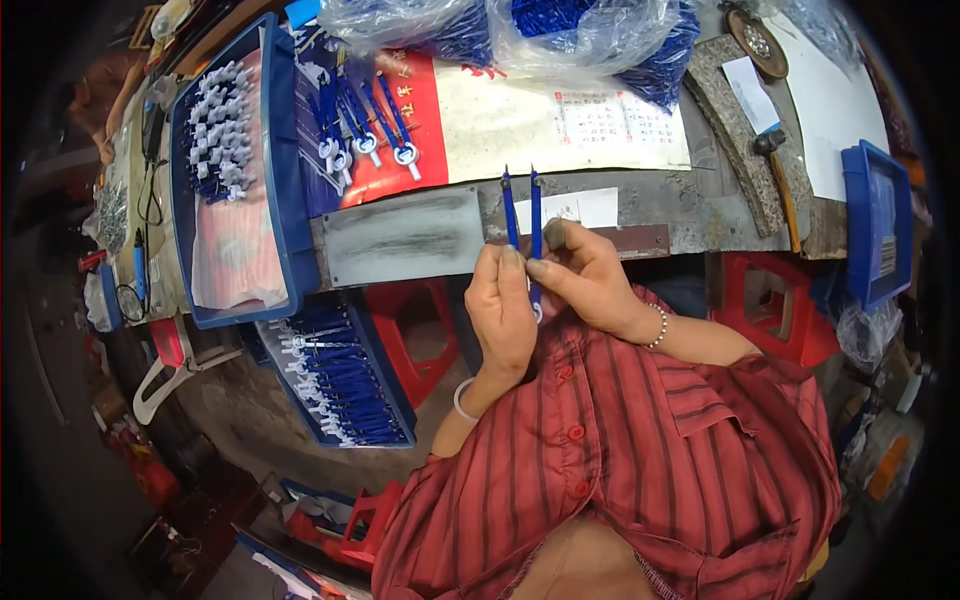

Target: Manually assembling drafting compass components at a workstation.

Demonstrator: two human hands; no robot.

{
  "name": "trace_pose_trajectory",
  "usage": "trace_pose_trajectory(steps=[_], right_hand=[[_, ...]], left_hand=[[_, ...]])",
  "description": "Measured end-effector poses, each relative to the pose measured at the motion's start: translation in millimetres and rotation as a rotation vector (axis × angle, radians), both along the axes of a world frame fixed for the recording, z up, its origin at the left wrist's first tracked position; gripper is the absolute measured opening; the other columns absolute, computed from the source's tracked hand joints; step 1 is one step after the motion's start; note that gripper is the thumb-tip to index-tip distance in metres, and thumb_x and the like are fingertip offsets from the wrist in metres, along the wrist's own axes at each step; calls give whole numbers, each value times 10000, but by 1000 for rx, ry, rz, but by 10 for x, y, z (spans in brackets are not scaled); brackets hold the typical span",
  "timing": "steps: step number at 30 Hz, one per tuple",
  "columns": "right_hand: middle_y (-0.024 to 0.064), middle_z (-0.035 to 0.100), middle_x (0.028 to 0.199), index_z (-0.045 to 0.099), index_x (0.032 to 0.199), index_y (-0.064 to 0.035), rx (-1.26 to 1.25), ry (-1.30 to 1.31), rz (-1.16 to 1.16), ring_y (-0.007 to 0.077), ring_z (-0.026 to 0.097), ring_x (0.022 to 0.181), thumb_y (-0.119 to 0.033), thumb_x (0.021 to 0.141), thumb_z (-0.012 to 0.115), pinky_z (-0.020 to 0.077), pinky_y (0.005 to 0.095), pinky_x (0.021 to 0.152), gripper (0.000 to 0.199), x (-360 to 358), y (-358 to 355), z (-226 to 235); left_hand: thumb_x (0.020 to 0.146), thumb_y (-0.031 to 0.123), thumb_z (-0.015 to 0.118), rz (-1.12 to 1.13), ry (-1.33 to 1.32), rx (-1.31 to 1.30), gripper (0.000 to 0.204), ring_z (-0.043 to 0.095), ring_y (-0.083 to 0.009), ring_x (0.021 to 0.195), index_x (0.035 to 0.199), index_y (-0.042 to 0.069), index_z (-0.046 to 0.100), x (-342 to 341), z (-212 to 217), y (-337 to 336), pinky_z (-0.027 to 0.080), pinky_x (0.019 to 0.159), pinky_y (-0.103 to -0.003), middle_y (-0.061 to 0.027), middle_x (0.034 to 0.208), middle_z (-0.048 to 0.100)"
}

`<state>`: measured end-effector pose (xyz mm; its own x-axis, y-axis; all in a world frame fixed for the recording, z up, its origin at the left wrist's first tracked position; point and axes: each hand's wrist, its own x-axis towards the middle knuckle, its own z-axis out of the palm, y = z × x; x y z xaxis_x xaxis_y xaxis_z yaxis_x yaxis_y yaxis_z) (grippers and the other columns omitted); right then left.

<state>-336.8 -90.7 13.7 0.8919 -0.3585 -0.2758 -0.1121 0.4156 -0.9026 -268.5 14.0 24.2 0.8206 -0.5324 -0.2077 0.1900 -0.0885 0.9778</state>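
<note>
Just past the table's near edge, in front of my chest, I hold a blue drawing compass (536,208) with its two legs pointing away from me and slightly apart. My left hand (503,315) is closed on the left leg, thumb and fingers pinching it. My right hand (598,287) pinches the right leg. The compass's pale hinge end shows below my fingers, partly hidden by them. Both dark leg tips reach over the table, near a white paper slip (585,207). To the left lies a grey, smudged metal plate (405,238).
Several finished-looking compasses (365,130) lie on red and cream printed paper (500,130). Left stands a blue tray (282,190) of white-headed compasses; another blue crate (408,425) sits below. A plastic bag (655,50) of blue parts, a hammer (785,190) and a blue bin (858,230) are beyond.
</note>
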Motion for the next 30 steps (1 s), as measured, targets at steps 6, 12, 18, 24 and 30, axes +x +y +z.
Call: trace_pose_trajectory(steps=[6,12,18,24,30], right_hand=[[0,520,770,517,948,1,115,57,-28,23,472,632,-85,884,594,393,166,498,133,40,-18,99],[-19,531,723,557,895,-10,76,20,-114,22,445,536,-110,889,591,363,171,468,106,108,-46,43],[-41,532,698,584,870,-21,67,-1,-186,7,421,542,-148,884,603,308,172,448,129,207,-170,31],[21,576,655,582,856,-10,195,169,63,51,520,472,-157,860,615,410,225,340,151,158,-68,204],[17,579,644,606,819,-8,49,46,-134,43,488,442,-142,860,621,373,206,347,141,262,14,50]], left_hand=[[977,141,408,4,43,-62,218,480,-51,458,814,20,487,-35,-12,1,364,422,-212,-11,579,512],[979,158,407,-29,38,-50,223,520,-72,452,825,15,483,-59,-20,6,381,412,-220,-24,562,523],[975,149,396,-30,30,-53,217,518,-77,449,821,16,471,-140,-3,16,386,413,-221,-28,560,520],[969,150,389,-18,14,-34,216,521,-86,444,817,9,448,-186,-25,61,378,406,-238,-40,556,514],[966,144,400,-38,-2,-35,211,529,-91,442,817,8,460,-171,-13,52,383,409,-242,-43,554,515]])
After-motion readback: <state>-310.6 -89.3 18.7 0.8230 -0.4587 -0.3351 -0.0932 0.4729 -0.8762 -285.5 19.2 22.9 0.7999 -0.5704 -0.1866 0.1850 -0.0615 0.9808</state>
